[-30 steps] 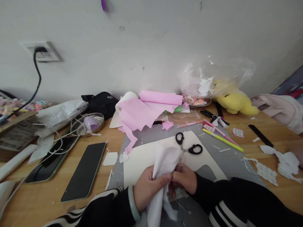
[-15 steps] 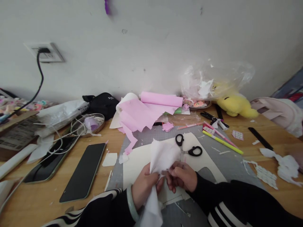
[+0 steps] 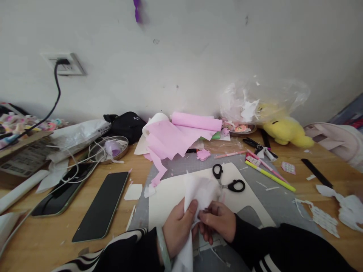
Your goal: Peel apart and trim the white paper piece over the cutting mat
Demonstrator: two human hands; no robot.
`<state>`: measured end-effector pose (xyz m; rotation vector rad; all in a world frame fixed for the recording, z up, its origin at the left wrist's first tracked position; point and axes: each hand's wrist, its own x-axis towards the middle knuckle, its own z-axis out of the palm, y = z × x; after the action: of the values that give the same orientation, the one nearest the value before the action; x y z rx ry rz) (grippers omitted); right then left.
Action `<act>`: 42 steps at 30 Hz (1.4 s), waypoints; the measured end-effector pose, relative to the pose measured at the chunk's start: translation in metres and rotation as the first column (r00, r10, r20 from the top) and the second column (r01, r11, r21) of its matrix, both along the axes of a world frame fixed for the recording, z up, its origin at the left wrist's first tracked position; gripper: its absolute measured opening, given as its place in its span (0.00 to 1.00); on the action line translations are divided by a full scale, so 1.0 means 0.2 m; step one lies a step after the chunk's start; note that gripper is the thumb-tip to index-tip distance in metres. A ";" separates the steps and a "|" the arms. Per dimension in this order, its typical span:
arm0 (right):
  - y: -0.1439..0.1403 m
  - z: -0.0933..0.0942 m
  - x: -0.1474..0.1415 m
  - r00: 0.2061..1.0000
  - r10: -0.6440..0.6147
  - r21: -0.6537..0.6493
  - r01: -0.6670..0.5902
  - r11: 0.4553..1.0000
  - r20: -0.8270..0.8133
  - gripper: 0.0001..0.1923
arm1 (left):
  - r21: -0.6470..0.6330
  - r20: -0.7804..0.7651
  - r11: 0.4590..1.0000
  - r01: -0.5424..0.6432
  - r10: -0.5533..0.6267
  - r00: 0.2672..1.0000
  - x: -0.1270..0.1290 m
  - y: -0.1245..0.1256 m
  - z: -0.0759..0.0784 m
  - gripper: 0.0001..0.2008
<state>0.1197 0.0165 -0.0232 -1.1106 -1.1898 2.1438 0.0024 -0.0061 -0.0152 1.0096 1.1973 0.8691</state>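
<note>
Left hand [image 3: 176, 228] is gripping a white sheet [image 3: 200, 190], right hand [image 3: 222, 221] pinching its edge, scissors [image 3: 230, 185] lying close beyond.

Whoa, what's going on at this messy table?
A person has a crumpled white sheet in both hands. The left hand grips it with the thumb on top, and the right hand seems to pinch its edge. Black-handled scissors lie just beyond, on cream paper over a gray cutting mat. Torn-looking pink material sits behind.
</note>
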 end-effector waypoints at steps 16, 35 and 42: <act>-0.01 0.00 -0.01 0.999 0.018 -0.019 -0.017 1.000 0.042 0.12 | 0.078 0.008 0.996 0.045 -0.046 0.999 0.00 0.00 -0.01 0.16; -0.01 -0.02 0.00 0.998 0.016 -0.028 -0.015 1.000 0.063 0.09 | 0.148 -0.083 0.989 0.023 -0.011 0.996 -0.01 0.00 0.00 0.15; 0.00 0.00 0.00 0.995 0.036 -0.102 -0.026 0.994 0.098 0.12 | 0.185 -0.137 0.983 0.006 0.020 0.990 -0.01 -0.01 0.01 0.15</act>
<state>0.1190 0.0162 -0.0237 -1.2630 -1.1604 2.2160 0.0003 -0.0085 -0.0132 1.2338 1.2536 0.9414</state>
